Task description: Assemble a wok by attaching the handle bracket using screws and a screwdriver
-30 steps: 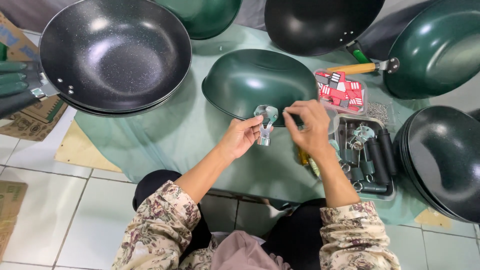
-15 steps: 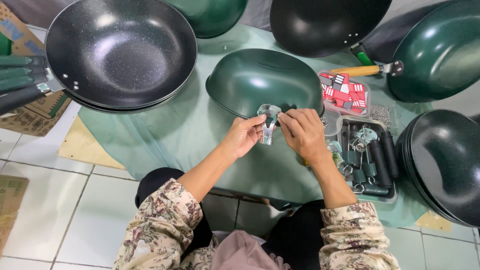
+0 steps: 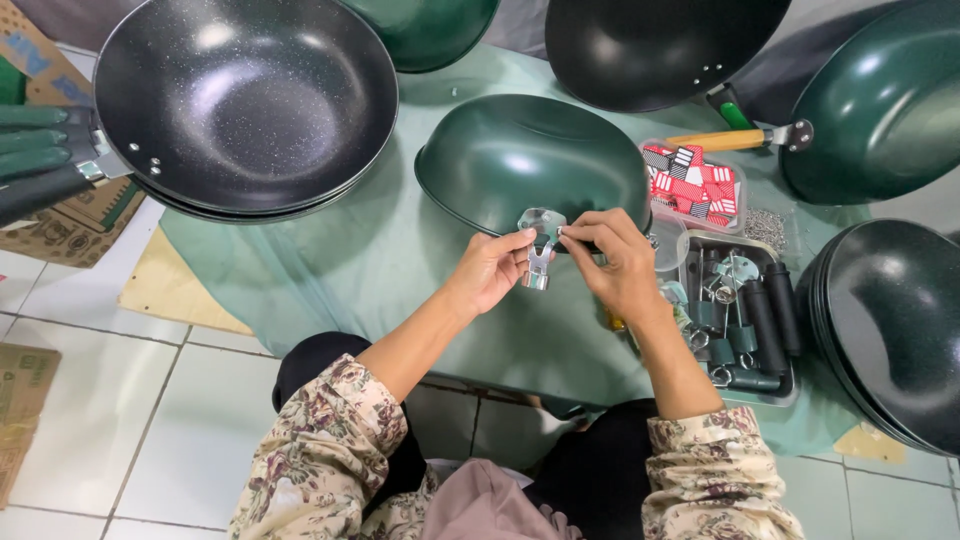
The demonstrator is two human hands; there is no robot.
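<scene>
Cloth: a pale green cloth (image 3: 300,270) is spread over the counter, and every pan is set on it or at its edges
Black wok stack: a speckled black wok (image 3: 245,100) is stacked on others at the upper left, with dark handles (image 3: 40,165) laid out to its left
Green pans: one green pan (image 3: 885,110) is seen at the upper right with a wooden handle (image 3: 715,140) pointing left; another black pan (image 3: 650,45) is placed at the top
Right stack: dark pans (image 3: 885,330) are stacked at the right edge
Upturned wok: a dark green wok (image 3: 530,160) is laid bottom up in the middle, just beyond both hands
Parts tray: a clear tray (image 3: 742,325) of black grips and metal brackets is set right of the hands
Red box: a small tray of red and white tags (image 3: 695,180) is placed above the parts tray
Left hand: the left hand (image 3: 490,270) is raised over the cloth, its fingers pinching the lower part of the bracket
Right hand: the right hand (image 3: 620,260) is held beside it, fingers pressed on the bracket's upper end
Metal bracket: a small silver handle bracket (image 3: 540,250) is held between both hands, at the near rim of the upturned wok
</scene>
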